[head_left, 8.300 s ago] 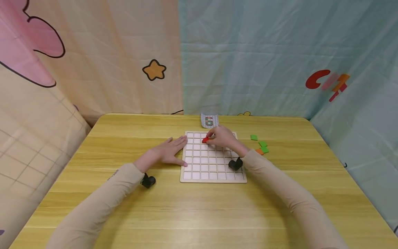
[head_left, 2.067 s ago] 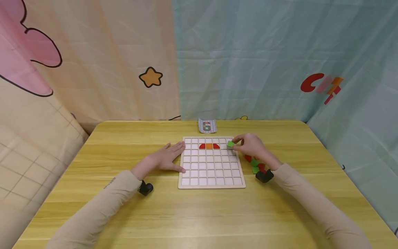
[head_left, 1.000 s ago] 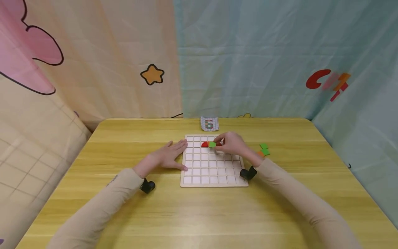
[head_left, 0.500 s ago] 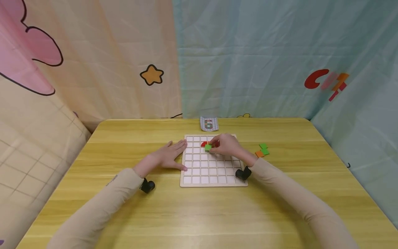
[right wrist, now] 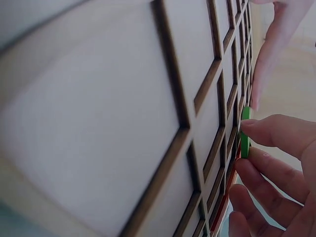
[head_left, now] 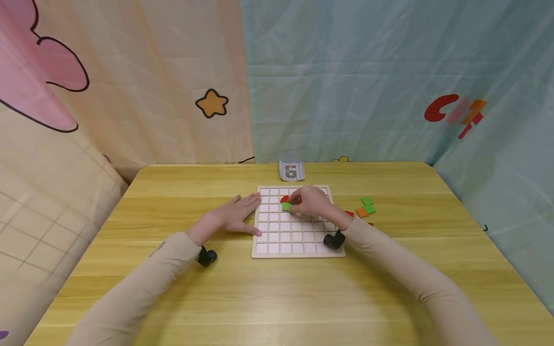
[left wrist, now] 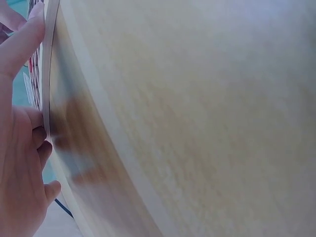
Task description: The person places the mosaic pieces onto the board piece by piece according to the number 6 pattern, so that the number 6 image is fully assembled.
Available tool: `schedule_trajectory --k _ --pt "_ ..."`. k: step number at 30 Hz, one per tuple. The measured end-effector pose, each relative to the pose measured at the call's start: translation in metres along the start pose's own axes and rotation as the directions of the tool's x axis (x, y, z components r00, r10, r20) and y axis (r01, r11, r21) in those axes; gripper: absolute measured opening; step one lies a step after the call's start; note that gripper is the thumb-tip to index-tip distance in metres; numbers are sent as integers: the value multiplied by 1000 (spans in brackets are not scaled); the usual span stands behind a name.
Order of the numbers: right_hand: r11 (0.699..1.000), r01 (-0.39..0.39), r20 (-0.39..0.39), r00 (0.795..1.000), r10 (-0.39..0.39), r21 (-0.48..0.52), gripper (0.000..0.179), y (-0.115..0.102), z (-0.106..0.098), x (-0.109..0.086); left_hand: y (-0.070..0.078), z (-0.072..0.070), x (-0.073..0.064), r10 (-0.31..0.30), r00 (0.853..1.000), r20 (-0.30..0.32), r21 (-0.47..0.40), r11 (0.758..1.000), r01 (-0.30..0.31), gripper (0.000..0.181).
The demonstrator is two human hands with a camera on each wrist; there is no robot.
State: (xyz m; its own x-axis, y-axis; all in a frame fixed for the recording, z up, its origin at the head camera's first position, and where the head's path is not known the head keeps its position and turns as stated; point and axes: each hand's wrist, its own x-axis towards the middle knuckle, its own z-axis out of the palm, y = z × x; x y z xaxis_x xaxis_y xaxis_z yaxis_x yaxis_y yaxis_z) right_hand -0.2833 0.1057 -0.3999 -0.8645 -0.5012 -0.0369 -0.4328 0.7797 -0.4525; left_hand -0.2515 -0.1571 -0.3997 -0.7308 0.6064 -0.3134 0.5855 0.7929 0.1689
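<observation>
Right hand point(head_left: 313, 201) pinches a green tile point(head_left: 286, 207) at the board point(head_left: 285, 236) (touching it or not, can't tell). Left hand point(head_left: 235, 216) has fingers outstretched on the board's left edge. Yellowish wood-grain table point(head_left: 277, 298), peach curtain point(head_left: 164, 86) behind with an orange star point(head_left: 212, 103), blue curtain point(head_left: 368, 86) beside it.
</observation>
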Motion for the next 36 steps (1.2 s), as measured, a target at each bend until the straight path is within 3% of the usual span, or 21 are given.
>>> schedule_trajectory --k 26,36 --pt "1000 -6 62 998 5 22 25 -3 -1 3 2 -4 0 -6 1000 2 -14 1000 6 106" --pt "999 31 96 995 -32 13 28 -6 -3 0 2 -1 -1 -13 1000 8 -8 1000 13 106"
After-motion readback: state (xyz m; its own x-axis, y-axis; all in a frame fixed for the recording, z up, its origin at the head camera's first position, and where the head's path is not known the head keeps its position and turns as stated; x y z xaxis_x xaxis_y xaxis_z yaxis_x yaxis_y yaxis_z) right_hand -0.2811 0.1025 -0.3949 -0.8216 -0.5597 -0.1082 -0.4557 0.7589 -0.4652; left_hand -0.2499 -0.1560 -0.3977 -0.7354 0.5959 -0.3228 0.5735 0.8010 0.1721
